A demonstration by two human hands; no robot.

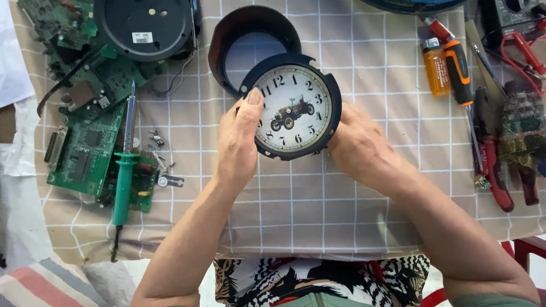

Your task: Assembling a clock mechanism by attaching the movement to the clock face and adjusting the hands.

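Observation:
A round clock body [296,108] with a white dial, black numerals and a small old-car picture is held above the checked cloth. My left hand [239,142] grips its left rim, thumb on the dial edge. My right hand [358,142] holds the right rim from behind. Just beyond it lies the clock's dark round front ring [250,34], detached and flat on the cloth.
Green circuit boards [85,148] and a green soldering iron [124,170] lie at left with small screws [162,159]. A black round housing [145,25] sits at top left. At right lie an orange screwdriver [458,68], a lighter [436,68], red pliers [495,170] and a glove [523,128].

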